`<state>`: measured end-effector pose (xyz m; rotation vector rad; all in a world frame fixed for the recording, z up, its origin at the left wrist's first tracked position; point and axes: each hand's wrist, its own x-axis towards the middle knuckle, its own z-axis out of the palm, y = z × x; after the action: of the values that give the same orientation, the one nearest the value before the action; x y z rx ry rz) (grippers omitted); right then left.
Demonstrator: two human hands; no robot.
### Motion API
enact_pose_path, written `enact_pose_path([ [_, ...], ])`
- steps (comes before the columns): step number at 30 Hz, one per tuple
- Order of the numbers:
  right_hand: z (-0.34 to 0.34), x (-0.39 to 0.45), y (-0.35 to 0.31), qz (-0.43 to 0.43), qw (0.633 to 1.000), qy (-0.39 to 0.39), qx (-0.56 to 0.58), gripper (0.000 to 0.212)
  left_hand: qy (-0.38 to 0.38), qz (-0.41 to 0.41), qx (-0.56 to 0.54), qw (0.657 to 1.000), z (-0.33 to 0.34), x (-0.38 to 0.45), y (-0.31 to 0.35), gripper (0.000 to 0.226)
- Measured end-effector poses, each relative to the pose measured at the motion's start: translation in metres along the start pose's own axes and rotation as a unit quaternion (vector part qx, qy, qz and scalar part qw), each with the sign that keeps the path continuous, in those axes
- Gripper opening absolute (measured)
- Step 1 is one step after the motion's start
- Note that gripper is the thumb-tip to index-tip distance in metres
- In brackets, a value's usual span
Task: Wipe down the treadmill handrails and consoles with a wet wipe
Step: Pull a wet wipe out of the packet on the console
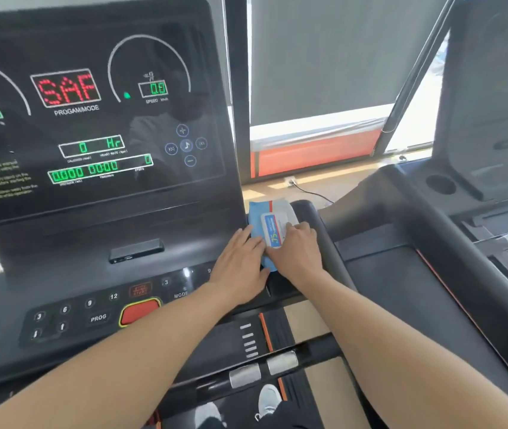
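Note:
A blue and white pack of wet wipes (269, 212) lies on the right end of the treadmill's black console (98, 212), beside the display panel. My left hand (242, 264) lies flat with straight fingers on the pack's left edge. My right hand (296, 246) rests on the pack's white label, fingertips curled at the flap; whether they pinch it I cannot tell. The black right handrail (324, 243) runs just right of the pack. The lit display reads SAF in red. No loose wipe is in view.
Button rows and a red stop button (139, 311) lie below the display. A crossbar with metal pulse sensors (262, 370) runs under my forearms. A second treadmill (463, 227) stands to the right. A window with a grey blind is behind. My shoes show at the bottom.

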<state>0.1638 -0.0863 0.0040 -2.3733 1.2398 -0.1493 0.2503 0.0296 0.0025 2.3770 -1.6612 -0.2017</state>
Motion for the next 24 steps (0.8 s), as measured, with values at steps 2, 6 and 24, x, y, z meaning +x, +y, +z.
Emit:
enact_pose_path([
  [2,0.004,0.002,-0.002,0.027,1.0,0.001,0.01,0.064,0.0,0.009,0.009,1.0,0.002,0.003,-0.004,0.053],
  [6,0.004,0.005,-0.004,0.074,0.994,0.015,0.084,0.073,0.005,0.011,0.017,1.0,0.003,0.011,-0.008,0.066],
  [24,-0.002,-0.012,0.008,0.069,0.988,0.073,0.113,0.049,-0.028,0.012,-0.041,0.999,0.01,0.047,0.006,0.112],
])
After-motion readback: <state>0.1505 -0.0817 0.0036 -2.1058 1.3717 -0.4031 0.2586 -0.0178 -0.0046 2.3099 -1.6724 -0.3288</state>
